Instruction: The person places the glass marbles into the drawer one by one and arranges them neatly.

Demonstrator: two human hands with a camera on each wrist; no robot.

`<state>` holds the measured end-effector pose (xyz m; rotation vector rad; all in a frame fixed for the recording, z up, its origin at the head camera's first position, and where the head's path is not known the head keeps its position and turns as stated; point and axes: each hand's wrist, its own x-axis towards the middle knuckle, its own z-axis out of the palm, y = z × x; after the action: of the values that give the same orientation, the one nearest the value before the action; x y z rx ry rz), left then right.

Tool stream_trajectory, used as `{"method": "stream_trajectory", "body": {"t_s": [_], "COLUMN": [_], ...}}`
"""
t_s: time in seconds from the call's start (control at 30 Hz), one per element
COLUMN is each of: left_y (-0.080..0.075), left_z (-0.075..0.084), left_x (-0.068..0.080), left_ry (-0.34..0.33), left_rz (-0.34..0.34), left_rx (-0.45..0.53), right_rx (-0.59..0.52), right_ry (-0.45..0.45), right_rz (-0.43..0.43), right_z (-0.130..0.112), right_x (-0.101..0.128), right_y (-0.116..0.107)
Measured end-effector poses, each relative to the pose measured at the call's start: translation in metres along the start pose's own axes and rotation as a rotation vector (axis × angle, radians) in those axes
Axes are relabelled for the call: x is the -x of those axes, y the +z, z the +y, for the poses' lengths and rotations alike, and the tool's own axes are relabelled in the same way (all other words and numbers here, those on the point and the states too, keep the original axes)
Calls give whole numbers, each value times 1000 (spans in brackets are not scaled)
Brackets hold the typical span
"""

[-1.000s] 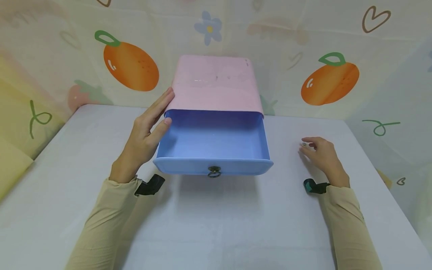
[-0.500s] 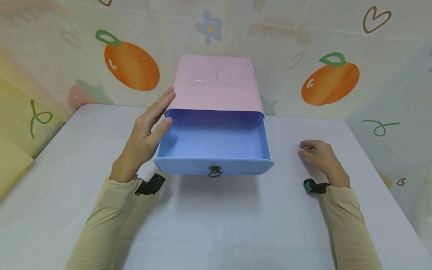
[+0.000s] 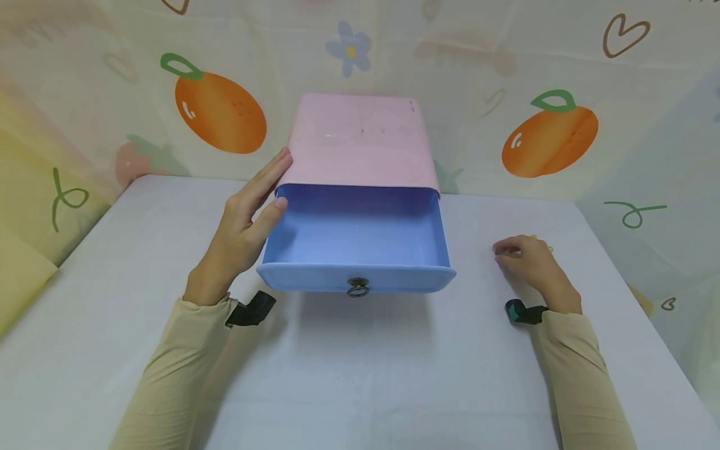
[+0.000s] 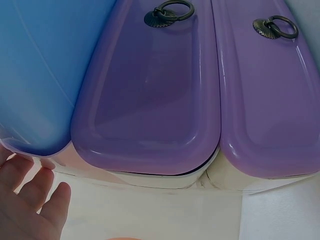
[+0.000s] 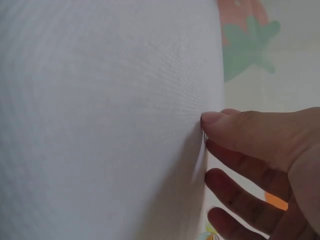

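A pink cabinet [image 3: 362, 140] stands near the far edge of the worktop [image 3: 360, 375], about midway between the left and right edges, with its blue drawer [image 3: 315, 278] pulled out toward the near edge and a dark ring pull [image 3: 358, 282] on the front. The left hand [image 3: 233, 228] lies against the left side: its fingers reach along the pink wall, and its thumb points to the drawer's left side, not clamped on anything. The left wrist view shows fingertips at the cabinet's rim, beside two purple drawers, one [image 4: 155, 90] next to the blue one and another [image 4: 272, 85] beyond it, both closed, each with its own ring pull. The right hand [image 3: 534, 262] is well apart from the left, low over the worktop toward the right edge. Its thumb and forefinger pinch a small thing [image 5: 205, 139], mostly hidden, of which just a thin shiny edge shows at the worktop's surface; the other fingers are bent and spread. A yellowish bit [image 3: 550, 249] peeks out just beside the knuckles, too covered to identify. Both sleeves are beige, with a black strap at each wrist, and a cloth [image 3: 450, 37] printed with oranges hangs behind the far edge.
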<state>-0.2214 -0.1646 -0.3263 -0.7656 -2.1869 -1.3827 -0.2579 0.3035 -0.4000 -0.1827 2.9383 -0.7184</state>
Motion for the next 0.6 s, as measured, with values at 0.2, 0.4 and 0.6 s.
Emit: {"method": "stream_trajectory", "body": {"t_s": [0.2,0.4,0.6], "left_y": [0,0,0], "left_z": [0,0,0], "left_x": [1,0,0], "left_ry": [0,-1,2], "left_rz": [1,0,-1], "left_rx": [6,12,12], "right_rx": [15,11,-8], "right_ry": [-7,-20,-3], "right_rz": [4,6,0], "right_z": [-1,-2,-7], "right_x": [1,0,2], "right_y": [1,-1,-4]}}
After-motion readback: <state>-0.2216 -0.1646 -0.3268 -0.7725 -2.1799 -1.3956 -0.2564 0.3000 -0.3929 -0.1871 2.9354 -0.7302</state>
